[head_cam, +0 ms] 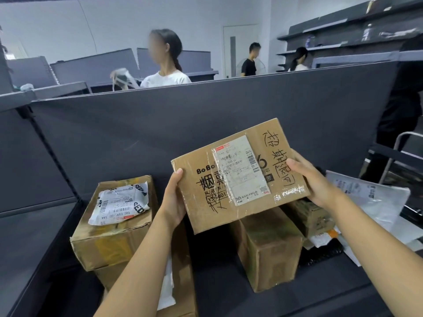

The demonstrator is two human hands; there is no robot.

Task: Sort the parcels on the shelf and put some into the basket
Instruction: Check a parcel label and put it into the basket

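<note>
Currently I hold a flat brown cardboard box point(238, 177) above the dark grey shelf point(34, 236); my left hand point(174, 197) and right hand point(313, 181) clamp its short ends. Tilted, edge-gripped, it may slip onto the brown taped carton point(267, 248) beneath.

Both bare forearms reach forward and up. Left hand point(175, 197) grips the carton point(240, 179) at its left edge, thumb on top. Right hand point(313, 181) grips the right edge.
</note>
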